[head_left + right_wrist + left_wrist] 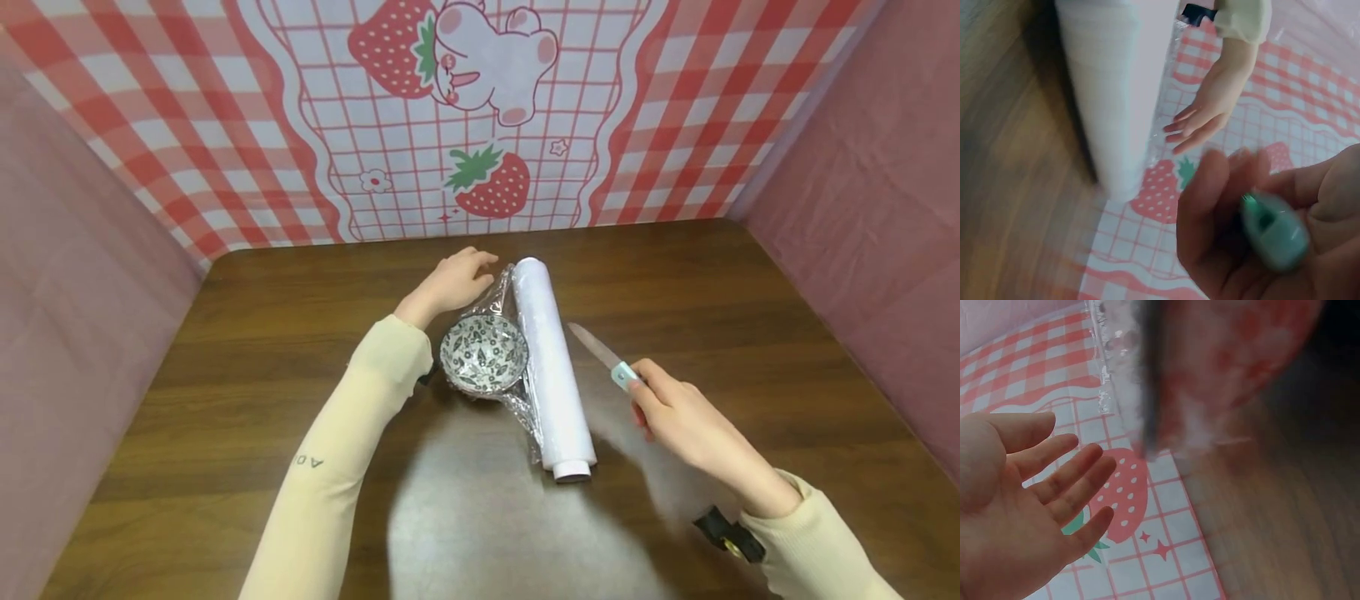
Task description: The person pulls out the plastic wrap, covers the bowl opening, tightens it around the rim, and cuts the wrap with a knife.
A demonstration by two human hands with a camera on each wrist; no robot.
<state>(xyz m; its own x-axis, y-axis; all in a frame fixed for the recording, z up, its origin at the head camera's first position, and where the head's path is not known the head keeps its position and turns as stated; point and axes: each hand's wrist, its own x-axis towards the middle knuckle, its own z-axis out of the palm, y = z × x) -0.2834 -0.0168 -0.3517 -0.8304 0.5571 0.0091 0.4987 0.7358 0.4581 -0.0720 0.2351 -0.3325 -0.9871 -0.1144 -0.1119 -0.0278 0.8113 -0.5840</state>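
A patterned bowl (483, 355) stands mid-table with clear plastic wrap (517, 408) over and around it. The wrap runs to a white roll of cling film (551, 367) lying just right of the bowl. My left hand (456, 282) is behind the bowl near the wrap's far end, fingers relaxed and holding nothing; the left wrist view shows the same hand (1041, 494) with its fingers spread. To the right of the roll, my right hand (675, 412) grips a small knife (600, 348) by its pale blue handle. The blade points up and left, apart from the roll.
The brown wooden table (285, 333) meets a red-and-white checked cloth (675, 150) with strawberries at the back. Pink fabric (847, 217) hangs on both sides.
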